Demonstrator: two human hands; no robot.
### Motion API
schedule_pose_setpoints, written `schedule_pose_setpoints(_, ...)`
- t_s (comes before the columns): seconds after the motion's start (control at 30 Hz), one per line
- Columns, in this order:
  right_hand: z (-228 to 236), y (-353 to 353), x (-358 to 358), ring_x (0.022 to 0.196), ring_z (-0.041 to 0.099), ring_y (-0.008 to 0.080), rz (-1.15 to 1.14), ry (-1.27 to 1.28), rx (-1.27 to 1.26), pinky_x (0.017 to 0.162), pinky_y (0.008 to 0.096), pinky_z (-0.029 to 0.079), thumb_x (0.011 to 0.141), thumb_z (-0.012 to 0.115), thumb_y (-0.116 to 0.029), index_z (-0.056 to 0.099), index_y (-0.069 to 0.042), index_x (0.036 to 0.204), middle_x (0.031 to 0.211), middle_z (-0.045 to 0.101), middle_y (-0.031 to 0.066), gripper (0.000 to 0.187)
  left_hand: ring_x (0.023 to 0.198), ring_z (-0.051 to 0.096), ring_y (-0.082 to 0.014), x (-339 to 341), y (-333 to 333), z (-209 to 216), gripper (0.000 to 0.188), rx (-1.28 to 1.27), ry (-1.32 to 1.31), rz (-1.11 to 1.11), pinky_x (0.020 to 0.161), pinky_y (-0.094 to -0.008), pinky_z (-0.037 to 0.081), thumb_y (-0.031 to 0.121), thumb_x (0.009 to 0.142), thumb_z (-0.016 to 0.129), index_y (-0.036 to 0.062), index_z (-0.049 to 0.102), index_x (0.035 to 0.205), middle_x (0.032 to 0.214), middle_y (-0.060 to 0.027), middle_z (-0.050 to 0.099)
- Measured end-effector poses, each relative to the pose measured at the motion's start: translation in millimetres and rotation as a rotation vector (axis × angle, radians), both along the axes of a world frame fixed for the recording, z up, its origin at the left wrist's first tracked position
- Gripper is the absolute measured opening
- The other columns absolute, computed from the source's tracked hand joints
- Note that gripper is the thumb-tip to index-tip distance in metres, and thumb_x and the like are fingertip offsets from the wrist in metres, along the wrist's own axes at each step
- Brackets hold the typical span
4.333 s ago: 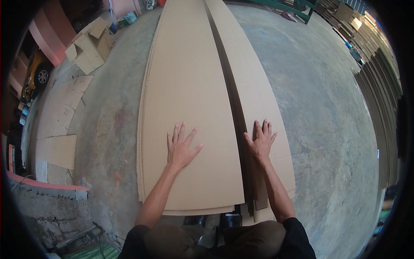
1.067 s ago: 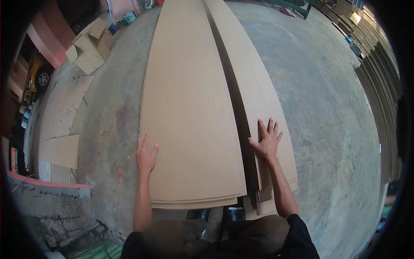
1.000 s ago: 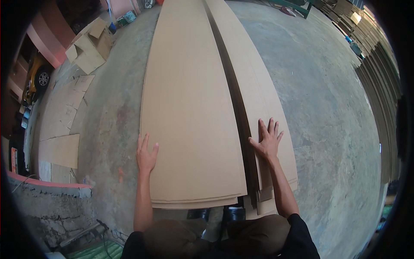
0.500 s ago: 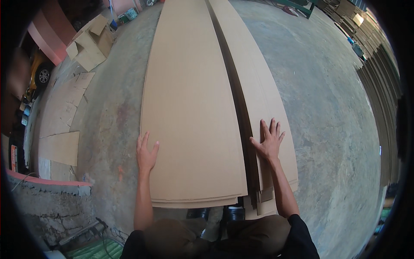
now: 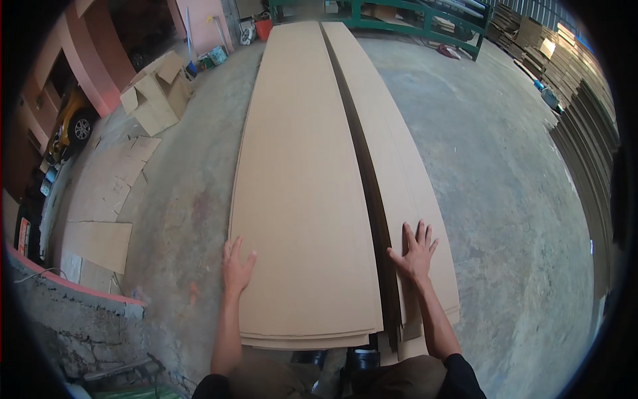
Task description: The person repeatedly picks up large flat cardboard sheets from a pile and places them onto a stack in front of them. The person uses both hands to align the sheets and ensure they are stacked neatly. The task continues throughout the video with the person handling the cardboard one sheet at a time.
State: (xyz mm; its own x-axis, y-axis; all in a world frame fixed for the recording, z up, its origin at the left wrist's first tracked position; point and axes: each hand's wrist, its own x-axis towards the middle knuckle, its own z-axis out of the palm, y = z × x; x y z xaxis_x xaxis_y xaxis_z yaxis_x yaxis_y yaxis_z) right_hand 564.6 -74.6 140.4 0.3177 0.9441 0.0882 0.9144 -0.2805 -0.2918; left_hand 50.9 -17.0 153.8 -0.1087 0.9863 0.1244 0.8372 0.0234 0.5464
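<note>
Two long stacks of brown cardboard sheets stretch away from me, side by side, with a dark narrow gap between them. On the left edge of the wide cardboard stack [image 5: 302,186] rests my left hand [image 5: 237,266], its fingers apart and thumb lying on the top sheet. My right hand [image 5: 415,256] lies flat with spread fingers on the narrower cardboard stack [image 5: 392,159], close to the gap. Neither hand grasps anything. At the near end the sheets' edges are slightly uneven, and my dark shoes [image 5: 362,359] show just beneath.
Concrete floor [image 5: 498,173] surrounds the stacks. Flattened cardboard [image 5: 100,246] and an open cardboard box [image 5: 156,100] lie to the left. A green metal frame [image 5: 399,23] stands beyond the far end. More stacked cardboard [image 5: 581,146] lines the right side. A low rough wall [image 5: 80,319] is near left.
The view has tilted up, so the far ends of the stacks and the green frame now show. Both hands keep about the same places on the cardboard.
</note>
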Motion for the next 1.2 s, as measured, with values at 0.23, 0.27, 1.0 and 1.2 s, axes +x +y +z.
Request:
schedule_pose_setpoints(0.23,-2.2,-0.3,1.5,0.166,0.01,0.0499,0.001,-0.007,0.012,0.126,0.0783,0.004,0.079,0.079,-0.07,0.041,-0.027,0.169,0.179,0.018,0.026,0.106,0.153,0.043,-0.0474,3.8,-2.1,1.8,0.071,0.008,-0.002,0.003,0.125,-0.051,0.039,0.039,0.098,0.075,0.0143,0.051,0.161,0.166,-0.0308,0.042)
schedule_pose_setpoints(0.27,-2.3,-0.7,1.5,0.166,0.01,0.0499,0.001,-0.003,0.01,0.126,0.0783,0.004,0.079,0.079,-0.07,0.041,-0.027,0.169,0.179,0.018,0.026,0.106,0.153,0.043,-0.0476,3.7,-2.3,1.9,0.071,0.012,-0.008,0.002,0.125,-0.0511,0.038,0.039,0.098,0.075,0.0143,0.051,0.161,0.166,-0.0312,0.042)
schedule_pose_setpoints(1.0,-0.5,-1.8,1.0,0.166,0.01,0.0501,0.0,0.001,-0.002,0.126,0.0782,0.004,0.08,0.078,-0.07,0.042,-0.026,0.168,0.179,0.019,0.0267,0.105,0.154,0.041,-0.0478,5.4,-2.7,4.9,0.073,-0.03,-0.015,0.022,0.124,-0.0537,0.038,0.041,0.098,0.076,0.0152,0.051,0.161,0.169,-0.03,0.038)
schedule_pose_setpoints(1.2,-0.7,-2.1,1.7,0.166,0.01,0.0503,0.002,-0.002,0.006,0.126,0.0782,0.004,0.08,0.078,-0.071,0.042,-0.026,0.168,0.179,0.018,0.0265,0.106,0.153,0.042,-0.0481,3.9,-2.0,1.9,0.073,-0.009,-0.013,0.011,0.123,-0.054,0.039,0.041,0.098,0.076,0.0152,0.052,0.161,0.169,-0.03,0.039)
